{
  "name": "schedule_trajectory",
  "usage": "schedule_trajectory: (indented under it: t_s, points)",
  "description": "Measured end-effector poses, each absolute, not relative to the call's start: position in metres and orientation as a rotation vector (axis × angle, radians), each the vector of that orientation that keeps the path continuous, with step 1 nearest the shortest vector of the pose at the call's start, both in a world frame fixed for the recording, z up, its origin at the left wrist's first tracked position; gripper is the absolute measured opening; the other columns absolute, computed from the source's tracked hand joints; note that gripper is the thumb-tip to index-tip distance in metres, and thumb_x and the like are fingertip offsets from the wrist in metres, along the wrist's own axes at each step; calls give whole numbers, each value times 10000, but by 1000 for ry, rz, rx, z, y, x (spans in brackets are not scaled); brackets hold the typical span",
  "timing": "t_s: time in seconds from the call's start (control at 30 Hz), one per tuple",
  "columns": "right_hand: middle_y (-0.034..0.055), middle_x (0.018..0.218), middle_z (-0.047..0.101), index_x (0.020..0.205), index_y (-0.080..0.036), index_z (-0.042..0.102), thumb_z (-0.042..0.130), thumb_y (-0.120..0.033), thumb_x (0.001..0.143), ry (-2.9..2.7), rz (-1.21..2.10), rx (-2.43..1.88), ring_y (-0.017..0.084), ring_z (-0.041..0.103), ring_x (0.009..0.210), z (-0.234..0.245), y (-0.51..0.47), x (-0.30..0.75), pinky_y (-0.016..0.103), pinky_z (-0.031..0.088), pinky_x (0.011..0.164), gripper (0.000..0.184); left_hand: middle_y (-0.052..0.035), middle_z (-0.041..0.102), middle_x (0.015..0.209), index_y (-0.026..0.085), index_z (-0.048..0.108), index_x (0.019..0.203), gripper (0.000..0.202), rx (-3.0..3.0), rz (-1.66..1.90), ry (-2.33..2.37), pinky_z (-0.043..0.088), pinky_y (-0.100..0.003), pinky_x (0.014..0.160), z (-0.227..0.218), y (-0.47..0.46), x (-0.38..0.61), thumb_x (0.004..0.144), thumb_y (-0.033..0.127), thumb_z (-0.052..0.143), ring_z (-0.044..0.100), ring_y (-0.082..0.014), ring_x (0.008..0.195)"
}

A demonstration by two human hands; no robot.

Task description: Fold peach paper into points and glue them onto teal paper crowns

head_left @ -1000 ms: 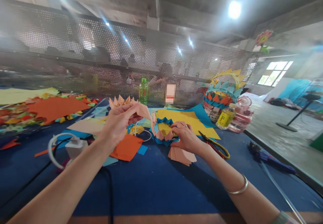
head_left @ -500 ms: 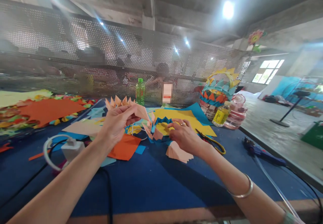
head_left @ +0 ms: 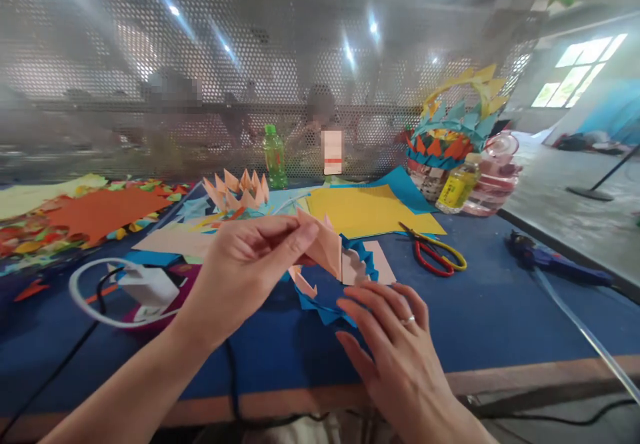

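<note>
Between thumb and fingers, my left hand pinches a folded piece of peach paper over the table. Below it lies a ring of blue zigzag paper, with a few peach folded points on its left side. My right hand is at the near right of the ring, its fingers stretched and thumb apart. Its fingertips are close to the blue edge; whether they touch it I cannot tell. Flat peach paper shows behind the ring's right side.
Scissors and a glue gun lie on the right. A paper basket and bottles stand behind them. Yellow sheets and a peach pointed paper crown are farther back. A white plug sits left.
My view has tilted down and come closer. The right hand has come off the blue ring's right side toward me, fingers spreading. My left hand still holds the peach paper, now over the ring.
</note>
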State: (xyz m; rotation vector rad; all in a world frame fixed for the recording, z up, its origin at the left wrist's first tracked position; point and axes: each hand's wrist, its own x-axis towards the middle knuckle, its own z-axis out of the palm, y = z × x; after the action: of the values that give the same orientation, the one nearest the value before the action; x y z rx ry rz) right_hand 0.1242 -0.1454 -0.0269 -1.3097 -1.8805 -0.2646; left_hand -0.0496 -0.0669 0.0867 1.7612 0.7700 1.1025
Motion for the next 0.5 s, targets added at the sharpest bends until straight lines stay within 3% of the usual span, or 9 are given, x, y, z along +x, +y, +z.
schedule_trajectory:
  t_s: [0.13,0.23,0.3,0.5]
  points:
    - [50,1210,666,1085,-262,615,624,-369,884,-1815,-247,-1435,276,515,1214,-31,-138,120,465,262,1032,227,-54,748,821,175,775,758,261,1855,971,841,565,-302,746,90,-56,-41,871,329,597,701,-237,802]
    - [2,1126,700,900,-296,634,613,-344,887,-1804,-217,-1441,270,541,1183,-39,-131,113,476,240,1027,54,-40,739,783,198,772,738,218,1850,810,901,567,-303,730,88,-44,-35,817,349,637,701,-244,783]
    - [-23,1047,726,837,-303,629,588,-288,898,-1762,-233,-1413,255,578,1138,-44,-130,109,473,241,1022,76,-23,729,730,216,766,727,177,1839,736,946,565,-291,712,84,-40,-33,784,346,661,697,-229,732]
    - [-44,902,740,816,-339,666,607,-251,876,-1714,-273,-1412,250,654,1007,-49,-144,113,467,318,969,121,-18,751,823,256,756,865,154,1917,595,1058,559,-243,620,67,-45,-35,820,335,632,704,-212,738]
